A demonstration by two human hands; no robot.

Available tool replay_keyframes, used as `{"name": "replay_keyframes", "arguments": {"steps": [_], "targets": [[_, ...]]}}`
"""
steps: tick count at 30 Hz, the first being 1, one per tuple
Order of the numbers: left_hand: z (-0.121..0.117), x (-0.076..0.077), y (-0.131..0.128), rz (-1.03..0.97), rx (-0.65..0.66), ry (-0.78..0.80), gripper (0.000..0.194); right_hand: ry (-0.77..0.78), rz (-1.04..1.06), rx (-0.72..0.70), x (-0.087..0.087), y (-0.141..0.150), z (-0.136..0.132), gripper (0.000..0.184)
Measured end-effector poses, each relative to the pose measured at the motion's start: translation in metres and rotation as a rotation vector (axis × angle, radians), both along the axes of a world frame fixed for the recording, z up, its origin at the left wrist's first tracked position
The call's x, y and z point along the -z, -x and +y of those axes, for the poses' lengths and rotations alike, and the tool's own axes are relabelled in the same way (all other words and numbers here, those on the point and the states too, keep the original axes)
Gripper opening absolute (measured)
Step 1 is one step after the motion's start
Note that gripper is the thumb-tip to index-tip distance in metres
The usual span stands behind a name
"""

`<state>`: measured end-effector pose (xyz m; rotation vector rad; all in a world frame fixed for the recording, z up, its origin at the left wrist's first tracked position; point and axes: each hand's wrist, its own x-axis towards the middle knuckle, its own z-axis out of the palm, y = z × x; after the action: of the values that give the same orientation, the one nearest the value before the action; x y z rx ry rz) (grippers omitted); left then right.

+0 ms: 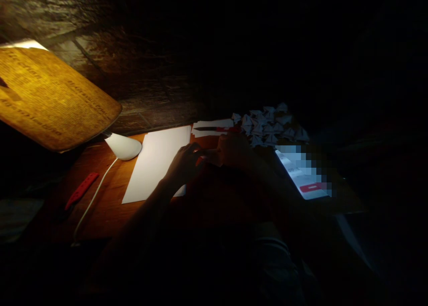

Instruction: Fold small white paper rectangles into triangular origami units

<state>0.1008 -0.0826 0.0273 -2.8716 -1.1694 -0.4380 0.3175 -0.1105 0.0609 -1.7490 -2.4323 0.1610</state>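
Note:
My left hand point(187, 159) and my right hand point(234, 150) meet over the middle of the wooden table, fingers closed. Between them they grip a small folded piece of paper point(214, 158), dim and mostly covered by fingers. Under my left wrist lies a stack of large white paper sheets point(157, 156). Just beyond my hands, a knife point(209, 129) with a dark blade and red handle rests on a pile of smaller paper pieces point(214, 123). Behind my right hand, several small folded paper shapes point(264, 125) are clustered at the table's back.
A lamp point(60, 96) with a printed shade glows at the left; its white base point(124, 146) and cord point(95, 194) are on the wooden table point(110, 190). Nearby lies a red strap-like object point(81, 191). A lit phone point(297, 174), partly pixelated, lies at the right. A wall stands behind.

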Motion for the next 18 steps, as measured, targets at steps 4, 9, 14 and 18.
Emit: {"name": "replay_keyframes", "arguments": {"steps": [4,9,14,18], "targets": [[0.001,0.003,-0.008,-0.013,0.002,0.031,0.022,-0.013,-0.011,0.022,-0.001,0.000,-0.001,0.034],[0.000,0.000,-0.009,-0.003,-0.068,0.019,0.021,-0.034,-0.018,0.065,-0.002,0.004,-0.002,0.035],[0.009,0.005,-0.004,-0.085,-0.015,0.058,0.025,0.008,-0.014,0.097,-0.002,0.004,-0.001,0.040],[0.023,0.012,0.003,-0.163,0.161,0.149,0.029,0.058,0.040,0.093,-0.001,0.002,0.002,0.030]]}}
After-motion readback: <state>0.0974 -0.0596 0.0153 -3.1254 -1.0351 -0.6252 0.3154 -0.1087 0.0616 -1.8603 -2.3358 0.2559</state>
